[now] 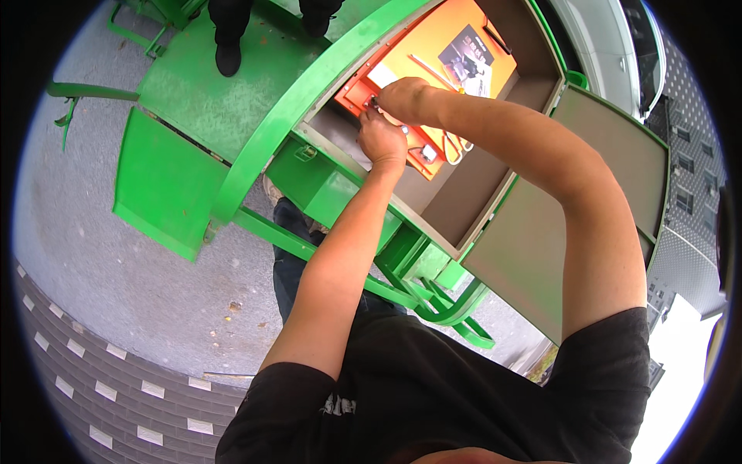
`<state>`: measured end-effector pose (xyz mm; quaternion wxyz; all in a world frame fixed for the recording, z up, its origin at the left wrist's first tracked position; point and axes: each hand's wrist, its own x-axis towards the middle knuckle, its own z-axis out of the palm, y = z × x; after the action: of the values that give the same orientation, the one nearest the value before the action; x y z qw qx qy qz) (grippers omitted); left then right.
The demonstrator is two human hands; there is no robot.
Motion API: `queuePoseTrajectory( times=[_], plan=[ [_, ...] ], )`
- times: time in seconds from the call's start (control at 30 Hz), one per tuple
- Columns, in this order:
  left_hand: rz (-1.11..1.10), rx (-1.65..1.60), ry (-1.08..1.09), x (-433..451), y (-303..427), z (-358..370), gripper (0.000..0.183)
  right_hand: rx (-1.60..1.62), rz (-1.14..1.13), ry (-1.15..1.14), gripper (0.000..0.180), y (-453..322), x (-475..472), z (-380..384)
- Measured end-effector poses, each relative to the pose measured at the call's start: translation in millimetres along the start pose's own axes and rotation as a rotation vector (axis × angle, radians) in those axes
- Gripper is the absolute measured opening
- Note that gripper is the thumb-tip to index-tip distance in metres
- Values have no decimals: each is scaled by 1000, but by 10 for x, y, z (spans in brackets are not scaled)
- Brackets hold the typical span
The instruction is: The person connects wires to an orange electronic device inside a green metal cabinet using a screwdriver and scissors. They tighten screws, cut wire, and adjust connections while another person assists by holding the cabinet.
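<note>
Inside a green metal cabinet sits an orange metal box (432, 49), with a row of small fittings along its near side. My right hand (406, 100) reaches across from the right, its fingertips pinching a small dark fitting (373, 102) at the left part of that side. From below, the fingers of my left hand (382, 138) meet the same spot; its exact grip is hidden. A white switch-like part (428, 152) with a dark wire is farther right on the box. Beside it curves a pale cable loop (453, 149). A printed leaflet (467, 61) and a thin rod (433, 72) lie on top.
The cabinet's lid (522, 238) is swung out towards me on the right. A curved green frame (301, 98) borders the opening's left. Another person's shoe (228, 58) stands on the green platform (214, 110). Below is a lowered green flap (165, 185); a white vehicle (603, 40) is at upper right.
</note>
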<state>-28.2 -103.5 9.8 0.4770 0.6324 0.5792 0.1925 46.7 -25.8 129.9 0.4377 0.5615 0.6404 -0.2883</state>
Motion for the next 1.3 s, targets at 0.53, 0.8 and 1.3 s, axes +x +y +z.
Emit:
queuePoseTrajectory(
  times=[0.53,0.8,1.3],
  plan=[
    [-324,-513,164,-19,162,-108,12,-174,2,70,22,-21,-89,-27],
    [-887,-1003,-75,273,204,-251,3,-214,-114,100,27,43,-81,20],
    [-793,-1099,8,229,156,86,8,-323,-91,212,24,103,-21,123]
  ],
)
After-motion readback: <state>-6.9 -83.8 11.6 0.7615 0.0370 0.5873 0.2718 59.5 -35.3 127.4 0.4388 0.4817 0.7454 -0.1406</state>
